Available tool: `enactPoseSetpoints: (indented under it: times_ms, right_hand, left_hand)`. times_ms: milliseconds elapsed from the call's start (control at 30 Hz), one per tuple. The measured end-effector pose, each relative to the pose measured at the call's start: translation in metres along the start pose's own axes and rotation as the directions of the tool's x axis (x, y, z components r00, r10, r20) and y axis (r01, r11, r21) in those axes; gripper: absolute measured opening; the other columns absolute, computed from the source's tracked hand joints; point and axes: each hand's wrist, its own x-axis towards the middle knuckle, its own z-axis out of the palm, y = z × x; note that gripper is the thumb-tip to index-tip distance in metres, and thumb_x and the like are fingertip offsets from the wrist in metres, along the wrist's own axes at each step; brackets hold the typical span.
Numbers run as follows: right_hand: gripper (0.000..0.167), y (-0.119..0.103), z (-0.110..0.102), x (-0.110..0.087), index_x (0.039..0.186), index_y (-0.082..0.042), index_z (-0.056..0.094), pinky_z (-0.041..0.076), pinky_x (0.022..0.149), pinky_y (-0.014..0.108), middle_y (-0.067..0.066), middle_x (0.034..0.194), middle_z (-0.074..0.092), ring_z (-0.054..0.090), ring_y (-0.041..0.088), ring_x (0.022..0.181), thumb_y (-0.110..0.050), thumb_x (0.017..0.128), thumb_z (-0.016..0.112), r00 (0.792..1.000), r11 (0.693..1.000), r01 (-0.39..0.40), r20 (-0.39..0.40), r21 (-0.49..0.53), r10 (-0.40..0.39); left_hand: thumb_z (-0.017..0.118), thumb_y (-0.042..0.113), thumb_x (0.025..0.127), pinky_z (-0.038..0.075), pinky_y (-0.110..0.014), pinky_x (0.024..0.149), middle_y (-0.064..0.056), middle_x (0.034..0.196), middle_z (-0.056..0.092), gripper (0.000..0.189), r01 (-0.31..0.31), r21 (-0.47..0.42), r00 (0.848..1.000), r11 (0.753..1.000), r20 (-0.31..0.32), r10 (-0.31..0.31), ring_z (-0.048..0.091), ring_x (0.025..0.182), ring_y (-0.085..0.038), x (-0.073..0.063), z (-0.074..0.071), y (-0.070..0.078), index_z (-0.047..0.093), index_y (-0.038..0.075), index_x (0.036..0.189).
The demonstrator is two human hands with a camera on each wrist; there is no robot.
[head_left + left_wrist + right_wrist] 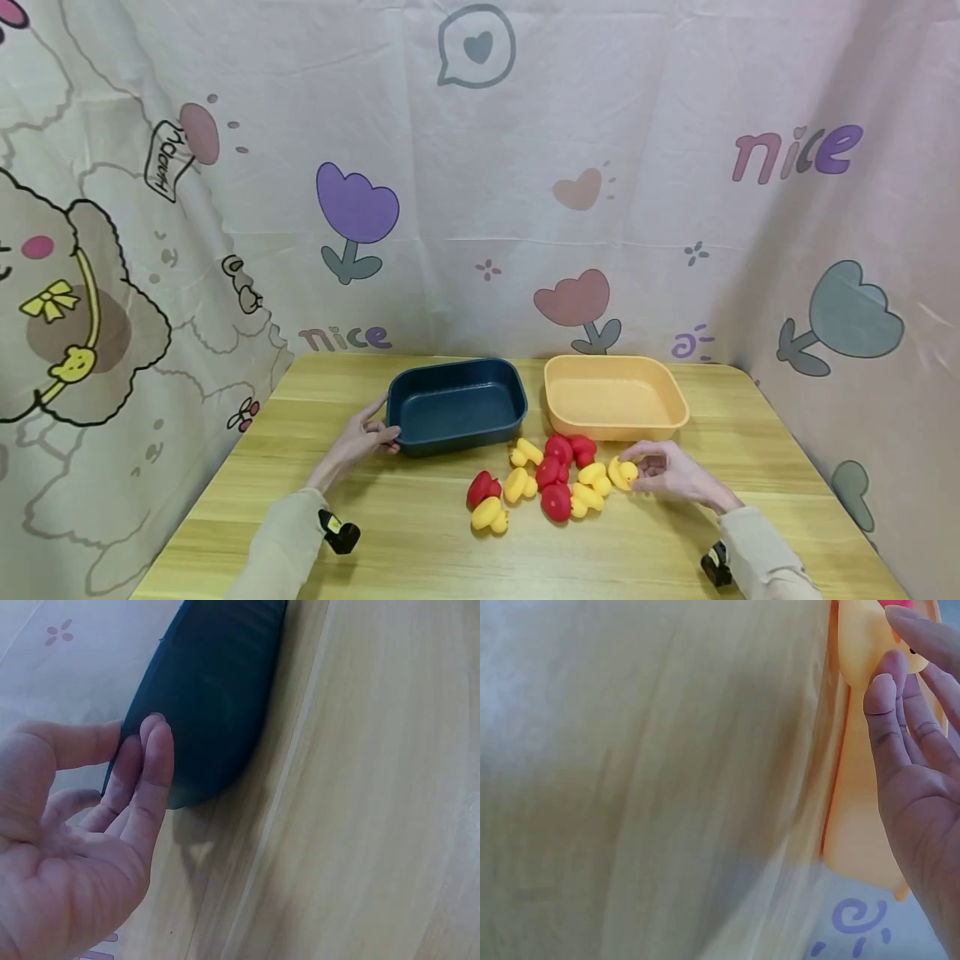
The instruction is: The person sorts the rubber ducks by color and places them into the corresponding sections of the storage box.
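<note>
My left hand (365, 435) pinches the near left corner of the dark blue tub (459, 440). In the left wrist view, thumb and fingers stand on either side of its wall (217, 697). On the right, my right hand (670, 472) pinches a yellow rubber duck (619, 472) at the right end of a group of ducks. The right wrist view has this duck (861, 641) at the top, between thumb and fingers. Beside it lie more yellow ducks (587, 500) and several red ducks (557, 502) in a loose cluster.
A pale orange tub (615, 432) stands at the back right, just behind the ducks. A red duck (483, 488) and a yellow duck (489, 515) lie at the left of the cluster. Behind the wooden table (420, 542) hangs a printed curtain (465, 208).
</note>
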Motion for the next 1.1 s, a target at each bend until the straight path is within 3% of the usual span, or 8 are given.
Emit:
enactPoseSetpoints:
  times_ms: [333, 733, 1100]
  right_hand:
    - [0.04, -0.011, -0.005, 0.003, 0.119, 0.01, 0.064, 0.059, 0.07, 0.023, 0.022, 0.095, 0.068, 0.065, 0.004, 0.079, -0.001, 0.082, 0.077, 0.996, 0.996, 0.075, -0.033, -0.053, -0.077]
    - [0.036, -0.039, -0.017, 0.016, 0.118, 0.009, 0.065, 0.058, 0.068, 0.02, 0.021, 0.095, 0.068, 0.063, 0.001, 0.077, -0.002, 0.085, 0.074, 0.996, 0.99, 0.078, -0.022, -0.116, -0.081]
    - [0.032, -0.062, -0.028, 0.052, 0.116, 0.009, 0.067, 0.06, 0.075, 0.019, 0.03, 0.105, 0.068, 0.065, 0.002, 0.08, 0.0, 0.086, 0.074, 0.991, 0.982, 0.136, 0.018, -0.129, -0.135]
  left_hand:
    - [0.06, 0.0, 0.097, 0.065, -0.031, 0.079, 0.0, 0.076, 0.064, 0.081, 0.015, 0.018, 0.996, 1.0, -0.089, -0.014, 0.071, 0.073, -0.013, 0.0, 0.007, 0.003, 0.011, 0.004, 0.162]
    - [0.059, 0.0, 0.097, 0.065, -0.035, 0.082, 0.001, 0.075, 0.064, 0.081, 0.012, 0.011, 0.996, 1.0, -0.089, -0.011, 0.072, 0.074, -0.013, -0.002, 0.007, 0.003, 0.011, 0.004, 0.162]
    - [0.058, -0.001, 0.098, 0.065, -0.031, 0.079, 0.0, 0.077, 0.065, 0.08, 0.012, 0.008, 0.996, 1.0, -0.086, -0.011, 0.072, 0.075, -0.014, -0.002, 0.007, 0.001, 0.01, 0.003, 0.162]
